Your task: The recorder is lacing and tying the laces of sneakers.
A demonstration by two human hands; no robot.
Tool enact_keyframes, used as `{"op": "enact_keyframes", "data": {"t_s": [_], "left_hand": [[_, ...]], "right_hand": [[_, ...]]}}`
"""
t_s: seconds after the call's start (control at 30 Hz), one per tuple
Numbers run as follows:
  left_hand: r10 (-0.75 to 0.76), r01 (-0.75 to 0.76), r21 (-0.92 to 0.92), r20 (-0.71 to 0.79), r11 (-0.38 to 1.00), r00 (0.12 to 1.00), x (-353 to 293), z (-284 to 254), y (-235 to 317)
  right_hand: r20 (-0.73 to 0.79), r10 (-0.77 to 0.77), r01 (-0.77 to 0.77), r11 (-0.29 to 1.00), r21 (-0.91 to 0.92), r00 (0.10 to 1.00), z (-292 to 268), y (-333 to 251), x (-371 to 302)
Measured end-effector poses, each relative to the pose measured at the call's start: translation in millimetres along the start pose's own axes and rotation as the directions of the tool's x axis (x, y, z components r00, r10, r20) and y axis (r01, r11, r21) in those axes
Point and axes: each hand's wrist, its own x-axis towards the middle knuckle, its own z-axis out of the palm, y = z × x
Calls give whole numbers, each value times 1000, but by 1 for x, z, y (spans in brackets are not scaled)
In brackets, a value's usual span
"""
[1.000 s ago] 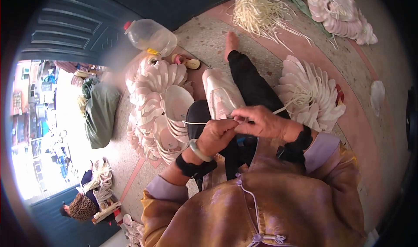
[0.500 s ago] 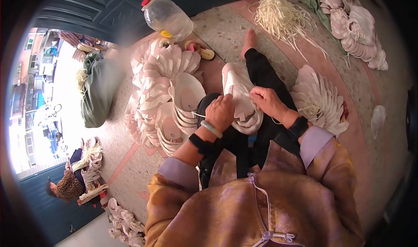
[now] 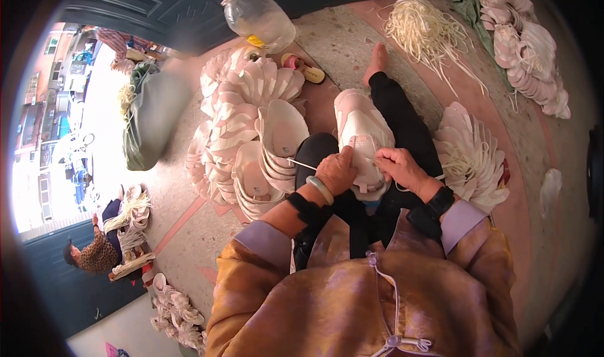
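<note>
A white shoe upper (image 3: 363, 119) lies between my knees, its toe end pointing away from me. My left hand (image 3: 338, 170) is closed at the left side of its opening, and a white shoelace (image 3: 303, 164) sticks out from that hand to the left. Across the tongue, my right hand (image 3: 402, 168) pinches at the right edge. A piece of white lace trails under its palm. The fingertips of both hands hide the exact points where they grip.
Stacked shoe uppers (image 3: 251, 86) are heaped to my left, with another bundle (image 3: 469, 158) at my right. Farther off are a pile of loose laces (image 3: 423, 33), a large plastic bottle (image 3: 259, 20), a slipper (image 3: 313, 73) and a green sack (image 3: 151, 124). Another person (image 3: 97, 253) sits at far left.
Both hands have come nearer to me along the shoe upper, and the right hand sits lower beside its opening. The whole view has shifted slightly.
</note>
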Motion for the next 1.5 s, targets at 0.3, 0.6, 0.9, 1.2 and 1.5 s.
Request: {"op": "enact_keyframes", "data": {"t_s": [0.3, 0.6, 0.9, 1.2, 1.5], "left_hand": [[110, -102, 57, -167, 993, 980, 19, -22, 4], [60, -59, 12, -252, 998, 966, 46, -13, 9], [57, -47, 42, -252, 998, 966, 48, -12, 14], [128, -92, 147, -257, 985, 958, 49, -7, 12], [151, -89, 245, -244, 965, 958, 52, 0, 15]], "right_hand": [[-108, -255, 219, 938, -270, 961, -25, -4, 25], [-143, -320, 207, 835, -509, 937, -19, -9, 44], [-151, -378, 192, 729, -657, 914, -19, -11, 44], [-77, -461, 274, 645, -714, 884, -19, -10, 46], [-140, -429, 248, 726, -642, 893, -19, -5, 47]]}}
